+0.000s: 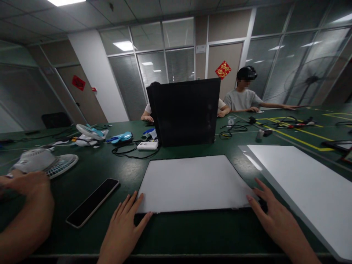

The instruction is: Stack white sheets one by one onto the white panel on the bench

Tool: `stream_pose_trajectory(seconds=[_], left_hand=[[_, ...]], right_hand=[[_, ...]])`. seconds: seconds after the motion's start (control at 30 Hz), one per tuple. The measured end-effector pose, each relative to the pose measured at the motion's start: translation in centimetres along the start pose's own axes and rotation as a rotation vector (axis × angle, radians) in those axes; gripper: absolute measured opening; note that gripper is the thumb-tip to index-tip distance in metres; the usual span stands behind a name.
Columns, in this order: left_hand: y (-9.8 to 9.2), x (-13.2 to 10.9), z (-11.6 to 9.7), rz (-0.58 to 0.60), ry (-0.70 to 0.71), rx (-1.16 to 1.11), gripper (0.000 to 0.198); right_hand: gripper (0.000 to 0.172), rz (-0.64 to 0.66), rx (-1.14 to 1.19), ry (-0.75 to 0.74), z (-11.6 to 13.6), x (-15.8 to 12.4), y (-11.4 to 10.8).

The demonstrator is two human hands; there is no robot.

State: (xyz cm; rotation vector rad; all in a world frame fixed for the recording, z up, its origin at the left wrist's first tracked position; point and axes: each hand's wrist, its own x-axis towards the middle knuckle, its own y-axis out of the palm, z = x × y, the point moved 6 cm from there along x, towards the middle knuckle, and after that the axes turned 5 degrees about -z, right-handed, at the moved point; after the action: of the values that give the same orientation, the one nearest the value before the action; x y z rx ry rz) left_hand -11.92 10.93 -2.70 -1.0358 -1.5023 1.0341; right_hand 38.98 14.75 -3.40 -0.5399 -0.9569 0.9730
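Head view, sheet: a flat white rectangular sheet [189,181] lies on the green table [176,234], straight ahead of the person, between both hands.
Long axis: runs left to right, parallel to the near table edge; short sides point away toward the black upright bag [187,112].
Material: matte, smooth, thin, with a dark edge along its near side.
Left hand [123,227]: flat on the table, fingers spread apart, fingertips touching the sheet's near left corner; grips nothing.
Right hand [271,212]: palm down, fingers splayed, fingertips on the near right corner; clamps nothing.
Nearby: a dark glossy phone [92,201] lies slantwise left of the sheet; a larger white board [308,190] lies to the right.
Far left: another person's arm [27,212] near a white fan [46,161].
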Motion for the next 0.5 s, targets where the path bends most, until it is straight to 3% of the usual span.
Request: stream_pose_trajectory(seconds=[0.23,0.5], left_hand=[[-0.4,-0.1,-0.2,0.050,-0.012,0.025,0.084],[-0.3,-0.1,-0.2,0.029,-0.026,0.008,0.081]], right_hand=[[0.084,0.031,0.030,-0.047,-0.1,0.1,0.5],[0.080,0.047,-0.025,-0.127,-0.4,0.5,1.2]])
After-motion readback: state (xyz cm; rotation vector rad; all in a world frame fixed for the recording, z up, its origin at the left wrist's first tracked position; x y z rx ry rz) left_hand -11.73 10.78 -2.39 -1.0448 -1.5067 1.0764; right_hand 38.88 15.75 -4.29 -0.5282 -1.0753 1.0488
